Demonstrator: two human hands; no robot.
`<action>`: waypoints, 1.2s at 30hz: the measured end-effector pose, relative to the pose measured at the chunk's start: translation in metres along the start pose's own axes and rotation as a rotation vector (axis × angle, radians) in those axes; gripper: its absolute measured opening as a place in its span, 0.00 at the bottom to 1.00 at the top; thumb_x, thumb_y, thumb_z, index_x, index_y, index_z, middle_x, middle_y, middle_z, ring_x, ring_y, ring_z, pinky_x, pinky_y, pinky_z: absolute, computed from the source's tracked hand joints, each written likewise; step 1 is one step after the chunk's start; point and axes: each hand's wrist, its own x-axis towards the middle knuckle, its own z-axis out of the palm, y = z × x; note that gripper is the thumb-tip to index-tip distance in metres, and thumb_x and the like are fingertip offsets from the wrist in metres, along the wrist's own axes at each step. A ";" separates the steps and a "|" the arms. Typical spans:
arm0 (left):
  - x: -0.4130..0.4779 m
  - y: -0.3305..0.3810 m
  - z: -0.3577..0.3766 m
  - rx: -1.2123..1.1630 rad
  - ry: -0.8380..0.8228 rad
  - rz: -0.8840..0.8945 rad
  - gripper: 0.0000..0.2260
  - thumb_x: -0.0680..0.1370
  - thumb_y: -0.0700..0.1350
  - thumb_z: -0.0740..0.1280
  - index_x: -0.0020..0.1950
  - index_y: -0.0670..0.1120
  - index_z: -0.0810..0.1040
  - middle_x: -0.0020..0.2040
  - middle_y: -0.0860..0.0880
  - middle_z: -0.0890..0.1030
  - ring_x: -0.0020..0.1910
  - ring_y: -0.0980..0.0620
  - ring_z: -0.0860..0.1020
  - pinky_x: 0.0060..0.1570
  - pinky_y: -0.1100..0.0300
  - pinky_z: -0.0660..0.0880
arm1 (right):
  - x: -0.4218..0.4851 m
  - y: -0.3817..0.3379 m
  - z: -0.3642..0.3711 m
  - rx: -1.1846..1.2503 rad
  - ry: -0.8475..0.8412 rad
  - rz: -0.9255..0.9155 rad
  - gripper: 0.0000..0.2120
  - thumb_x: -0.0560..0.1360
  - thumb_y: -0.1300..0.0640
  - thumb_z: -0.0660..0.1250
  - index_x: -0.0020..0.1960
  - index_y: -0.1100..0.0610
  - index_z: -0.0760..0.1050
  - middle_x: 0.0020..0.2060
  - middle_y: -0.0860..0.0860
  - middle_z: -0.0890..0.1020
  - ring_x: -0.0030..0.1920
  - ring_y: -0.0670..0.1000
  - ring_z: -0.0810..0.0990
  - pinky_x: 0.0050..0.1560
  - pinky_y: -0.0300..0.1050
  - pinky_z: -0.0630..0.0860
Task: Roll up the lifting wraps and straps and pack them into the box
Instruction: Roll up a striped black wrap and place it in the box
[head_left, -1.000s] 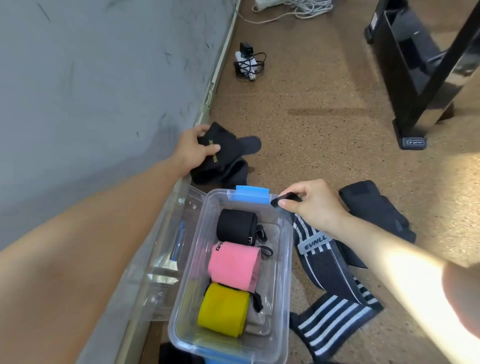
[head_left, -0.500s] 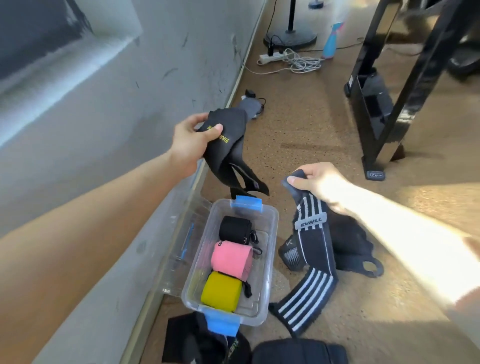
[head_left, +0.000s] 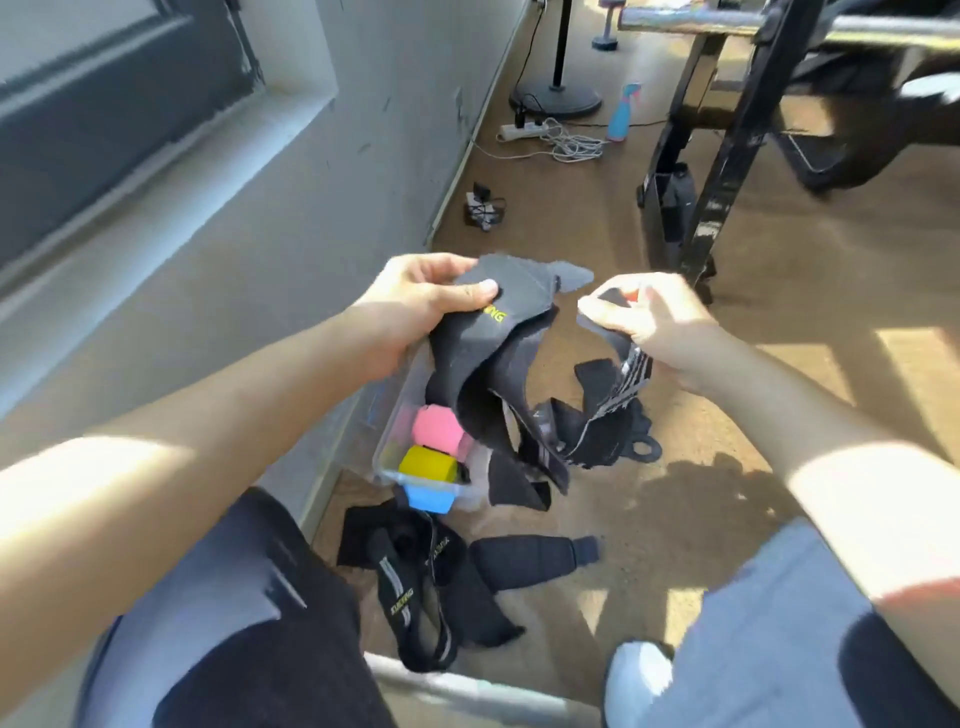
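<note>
Our left hand (head_left: 415, 306) grips the black strap (head_left: 483, 358) by its top end, thumb pressed on the front and fingers curled behind. The strap is up in the air between us and the box (head_left: 385, 453). Its long axis is near vertical, with the top at the hand and the loose tails hanging down in front of the box's right side. There is yellow lettering just under the thumb, of which only "NG" is readable. The fabric is matte black, folded and twisted, and splits into a couple of tails.

Our right hand (head_left: 657, 322) pinches one end of the striped wrap (head_left: 626, 374), which is black with white stripes. It hangs down and left to a dark heap on the floor (head_left: 675, 519).

The box is clear plastic and sits on the floor by the wall, with a blue latch (head_left: 428, 498) at the near end. Inside are a pink roll (head_left: 436, 426) and a yellow roll (head_left: 428, 464), touching, with the pink one farther from us. The rest of the box is hidden behind the strap.

Closer to us on the floor are more loose straps (head_left: 410, 603). One has pale lettering along its length, too blurred for us to read. A flat black pad (head_left: 524, 558) lies just beside them.

Farther out we see a black steel frame (head_left: 727, 156), a blue spray bottle (head_left: 621, 111) and a white power strip (head_left: 522, 130) with coiled cable.
</note>
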 end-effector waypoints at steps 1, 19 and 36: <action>-0.015 -0.010 0.006 0.016 -0.026 -0.024 0.13 0.76 0.39 0.75 0.60 0.39 0.82 0.48 0.46 0.87 0.43 0.52 0.85 0.44 0.61 0.82 | -0.007 0.002 0.002 -0.023 0.014 -0.007 0.07 0.75 0.49 0.74 0.49 0.52 0.84 0.43 0.48 0.82 0.46 0.49 0.78 0.48 0.38 0.72; -0.070 -0.088 -0.034 0.071 -0.274 0.011 0.12 0.83 0.32 0.63 0.65 0.38 0.78 0.58 0.42 0.83 0.56 0.50 0.82 0.58 0.58 0.78 | -0.033 0.024 0.058 -0.053 -0.471 0.232 0.14 0.77 0.57 0.73 0.62 0.51 0.79 0.38 0.46 0.84 0.31 0.41 0.79 0.33 0.33 0.72; -0.042 -0.114 -0.041 0.114 0.206 -0.317 0.06 0.80 0.41 0.71 0.53 0.39 0.83 0.47 0.40 0.81 0.46 0.45 0.78 0.48 0.51 0.76 | -0.018 0.043 0.080 0.095 -0.081 0.279 0.06 0.75 0.59 0.76 0.49 0.61 0.84 0.29 0.48 0.81 0.23 0.42 0.73 0.23 0.35 0.65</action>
